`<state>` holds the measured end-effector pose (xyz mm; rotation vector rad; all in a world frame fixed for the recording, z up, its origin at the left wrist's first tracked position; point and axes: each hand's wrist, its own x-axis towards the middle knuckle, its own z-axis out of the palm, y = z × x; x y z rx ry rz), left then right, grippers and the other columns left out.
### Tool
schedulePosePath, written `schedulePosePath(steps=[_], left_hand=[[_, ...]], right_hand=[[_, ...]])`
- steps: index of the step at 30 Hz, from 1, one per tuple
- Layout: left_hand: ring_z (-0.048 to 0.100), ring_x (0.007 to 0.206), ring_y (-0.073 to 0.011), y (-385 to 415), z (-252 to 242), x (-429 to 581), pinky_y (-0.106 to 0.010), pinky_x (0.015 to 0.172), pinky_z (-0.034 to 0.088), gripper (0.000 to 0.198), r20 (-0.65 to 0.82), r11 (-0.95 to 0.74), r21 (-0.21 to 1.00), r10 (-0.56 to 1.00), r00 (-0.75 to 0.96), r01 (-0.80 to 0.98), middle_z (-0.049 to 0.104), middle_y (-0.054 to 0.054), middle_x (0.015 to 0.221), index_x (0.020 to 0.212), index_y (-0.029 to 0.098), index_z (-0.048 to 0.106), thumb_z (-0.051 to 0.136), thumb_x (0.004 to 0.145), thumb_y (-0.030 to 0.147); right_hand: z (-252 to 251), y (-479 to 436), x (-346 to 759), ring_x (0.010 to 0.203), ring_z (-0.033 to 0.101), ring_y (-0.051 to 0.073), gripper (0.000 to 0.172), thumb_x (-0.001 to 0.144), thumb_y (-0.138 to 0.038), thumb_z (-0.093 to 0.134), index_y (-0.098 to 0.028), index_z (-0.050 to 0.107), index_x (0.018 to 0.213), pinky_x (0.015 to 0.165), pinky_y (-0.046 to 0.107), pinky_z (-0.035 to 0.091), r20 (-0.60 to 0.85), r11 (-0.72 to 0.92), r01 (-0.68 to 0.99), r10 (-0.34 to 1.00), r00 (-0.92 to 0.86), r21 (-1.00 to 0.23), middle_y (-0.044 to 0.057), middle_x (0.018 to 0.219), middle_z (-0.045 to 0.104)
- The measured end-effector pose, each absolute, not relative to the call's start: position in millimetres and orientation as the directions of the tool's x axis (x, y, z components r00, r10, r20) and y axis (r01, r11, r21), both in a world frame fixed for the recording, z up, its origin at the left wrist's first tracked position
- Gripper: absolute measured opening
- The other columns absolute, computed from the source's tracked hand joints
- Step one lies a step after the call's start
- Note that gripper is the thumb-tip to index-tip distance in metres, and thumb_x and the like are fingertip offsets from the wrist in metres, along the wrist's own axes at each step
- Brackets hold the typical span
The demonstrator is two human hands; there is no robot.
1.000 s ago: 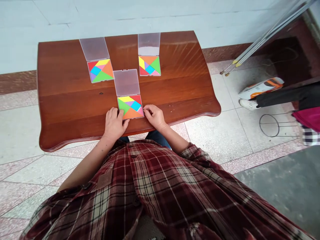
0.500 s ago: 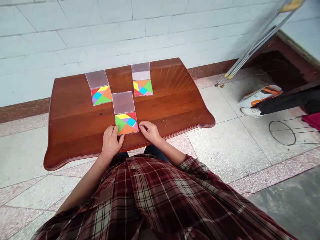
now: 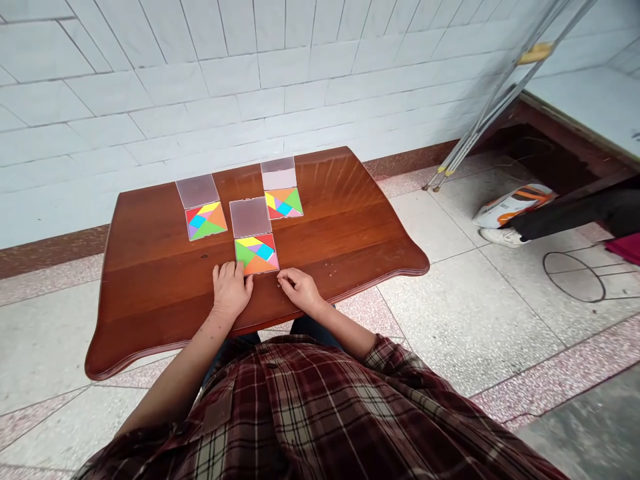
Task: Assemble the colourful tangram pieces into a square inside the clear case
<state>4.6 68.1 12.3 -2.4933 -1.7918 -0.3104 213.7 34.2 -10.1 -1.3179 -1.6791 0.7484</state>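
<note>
Three open tangram boxes (image 3: 200, 208) sit on polished wooden table (image 3: 150, 300) by tiled wall (image 3: 150, 113); left hand (image 3: 231, 290) lies flat beside nearest box (image 3: 255, 255), right hand (image 3: 300, 290) loosely curled, both empty.

Reddish-brown wooden table top (image 3: 330, 227): smooth, glossy varnish, with glare seen toward the far edge. Square clear plastic case lids (image 3: 250, 217) are seen as frosted, semi-matt. Multicoloured triangular plastic tangram pieces (image 3: 255, 256) appear smooth, with slight sheen. Red plaid woven cloth shirt (image 3: 300, 407) is matt. White rectangular glazed wall tiles (image 3: 200, 100) appear smooth and shiny. Pale speckled terrazzo floor tiles (image 3: 475, 320) look polished, lightly glossy. Slim silver metal crutch tubes (image 3: 480, 127) appear satin-finished. Thin black wire ring stand (image 3: 545, 273) is seen as matt metal.
</note>
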Motion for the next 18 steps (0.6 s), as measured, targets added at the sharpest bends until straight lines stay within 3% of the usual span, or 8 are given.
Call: schedulePosePath(steps=[6, 12, 18], left_hand=[[0.060, 0.100, -0.0353, 80.4, 14.7, 6.9, -0.052, 0.105, 0.041, 0.042, 0.188, -0.308, 0.054, 0.937, 0.294, 0.950, 0.066, -0.018, 0.099, 0.121, 0.008, 0.064, 0.045, 0.093, 0.034], [0.057, 0.102, -0.0379, 85.1, 10.8, 3.9, -0.055, 0.103, 0.040, 0.046, 0.197, -0.292, 0.180, 0.946, 0.257, 0.939, 0.063, -0.020, 0.101, 0.128, 0.006, 0.059, 0.046, 0.092, 0.031], [0.056, 0.105, -0.0355, 84.2, 3.8, -1.1, -0.052, 0.100, 0.042, 0.035, 0.247, -0.283, 0.276, 0.944, 0.217, 0.919, 0.064, -0.017, 0.106, 0.117, 0.014, 0.064, 0.048, 0.091, 0.030]], right_hand=[[-9.8, 31.4, 215.9, 0.078, 0.065, 0.018, 0.020, 0.088, -0.031, 0.047, -0.022, 0.065, 0.083, 0.077, 0.031, 0.052, 0.256, 0.269, 0.461, 0.962, -0.092, -0.845, 0.005, 0.081, 0.071], [-7.2, 28.9, 218.8, 0.083, 0.067, 0.019, 0.020, 0.088, -0.032, 0.048, -0.023, 0.065, 0.084, 0.081, 0.032, 0.052, 0.197, 0.212, 0.479, 0.977, -0.082, -0.852, 0.006, 0.088, 0.073], [-6.2, 28.0, 219.7, 0.086, 0.067, 0.019, 0.019, 0.089, -0.030, 0.048, -0.022, 0.065, 0.086, 0.085, 0.033, 0.053, 0.153, 0.164, 0.529, 0.986, -0.064, -0.833, 0.006, 0.090, 0.073]])
